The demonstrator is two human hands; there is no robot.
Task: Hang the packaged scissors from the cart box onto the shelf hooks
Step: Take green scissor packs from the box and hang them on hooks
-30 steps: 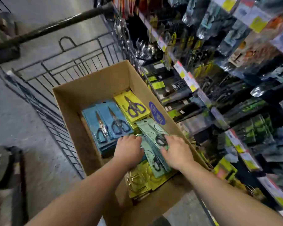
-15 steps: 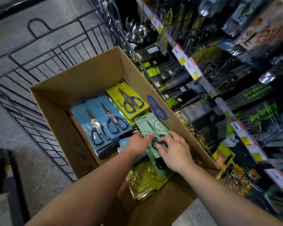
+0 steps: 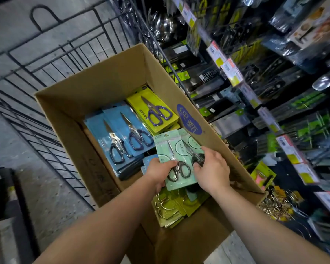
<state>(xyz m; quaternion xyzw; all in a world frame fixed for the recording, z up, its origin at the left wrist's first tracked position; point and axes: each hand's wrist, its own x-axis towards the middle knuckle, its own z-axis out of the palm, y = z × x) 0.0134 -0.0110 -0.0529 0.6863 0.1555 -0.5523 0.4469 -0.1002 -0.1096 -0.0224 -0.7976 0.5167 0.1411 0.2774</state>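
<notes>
Inside the cart box (image 3: pixel 111 86), the left hand (image 3: pixel 157 171) and right hand (image 3: pixel 212 173) each pinch a mint-green scissors pack (image 3: pixel 176 149). Flat card, probably light, stiff and glossy; best held by its edges, hang-hole clear.

I see a brown cardboard box (image 3: pixel 107 86) holding blue packs (image 3: pixel 112 119), a yellow pack (image 3: pixel 135 101) with purple-handled scissors (image 3: pixel 156 114), mint-green packs (image 3: pixel 164 147), and olive-yellow packs (image 3: pixel 179 204) at lower centre.

left hand (image 3: pixel 159 171), right hand (image 3: pixel 213 173), fingers curled
</notes>
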